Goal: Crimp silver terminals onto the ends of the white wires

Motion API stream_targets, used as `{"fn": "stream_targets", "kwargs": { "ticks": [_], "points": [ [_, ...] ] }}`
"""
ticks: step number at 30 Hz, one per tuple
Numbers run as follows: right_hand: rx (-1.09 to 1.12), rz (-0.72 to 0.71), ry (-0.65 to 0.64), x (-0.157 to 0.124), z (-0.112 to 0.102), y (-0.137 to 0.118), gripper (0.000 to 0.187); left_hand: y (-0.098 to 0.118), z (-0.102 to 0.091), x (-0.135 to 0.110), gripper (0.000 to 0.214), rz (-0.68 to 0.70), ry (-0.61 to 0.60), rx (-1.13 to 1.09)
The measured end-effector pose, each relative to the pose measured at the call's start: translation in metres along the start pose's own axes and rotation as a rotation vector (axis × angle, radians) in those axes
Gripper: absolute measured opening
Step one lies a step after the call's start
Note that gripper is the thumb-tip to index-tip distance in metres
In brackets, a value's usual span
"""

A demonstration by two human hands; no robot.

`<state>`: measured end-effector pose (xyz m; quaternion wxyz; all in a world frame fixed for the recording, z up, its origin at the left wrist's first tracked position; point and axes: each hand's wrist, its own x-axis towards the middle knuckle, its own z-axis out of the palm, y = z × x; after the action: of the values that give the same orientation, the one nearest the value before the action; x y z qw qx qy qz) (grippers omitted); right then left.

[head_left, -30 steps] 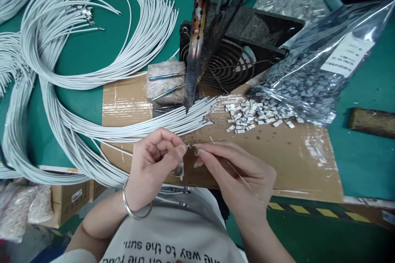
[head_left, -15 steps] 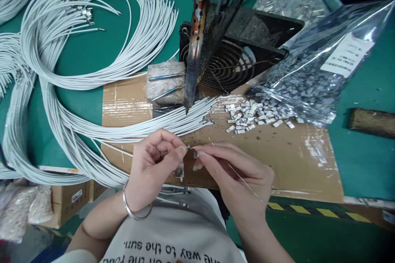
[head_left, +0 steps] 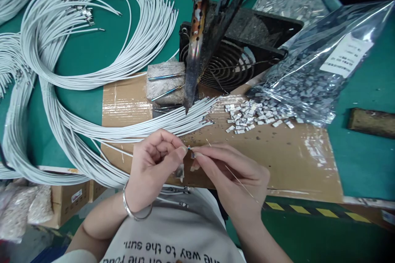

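"Finger state?"
"My left hand (head_left: pixel 154 162) pinches thin, multicoloured wire ends (head_left: pixel 189 148), thumb against index. My right hand (head_left: pixel 236 172) pinches a small, grey, rectangular connector (head_left: pixel 193 155); a fine, pale, straight wire (head_left: pixel 243 185) runs through it."
"Change over half a second?"
"Right hand shifted slightly left, gap narrowed."
"Connector position?"
"At my right fingertips, just beside the wire ends; contact between them, cannot tell."

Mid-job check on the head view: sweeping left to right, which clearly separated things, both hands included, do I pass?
Labelled cardboard box, left hand, right hand, brown block at the right edge.
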<state>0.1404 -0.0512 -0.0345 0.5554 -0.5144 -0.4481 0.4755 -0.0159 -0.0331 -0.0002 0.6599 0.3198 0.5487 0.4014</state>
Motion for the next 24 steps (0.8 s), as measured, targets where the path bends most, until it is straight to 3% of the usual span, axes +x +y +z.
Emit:
{"fn": "stream_targets", "kwargs": {
  "ticks": [11,18,24],
  "points": [
    [-0.379,-0.468,0.112,-0.008,0.008,0.006,0.035,0.005,0.007,-0.002,0.016,-0.093,-0.006,-0.017],
    [-0.291,-0.357,-0.007,0.002,0.001,0.005,0.03,0.003,0.006,0.001,0.016,-0.067,-0.009,0.05],
    [-0.315,-0.282,0.078,0.002,-0.004,0.002,0.029,0.002,0.005,0.002,0.014,-0.033,0.034,0.061]
  ]
}}
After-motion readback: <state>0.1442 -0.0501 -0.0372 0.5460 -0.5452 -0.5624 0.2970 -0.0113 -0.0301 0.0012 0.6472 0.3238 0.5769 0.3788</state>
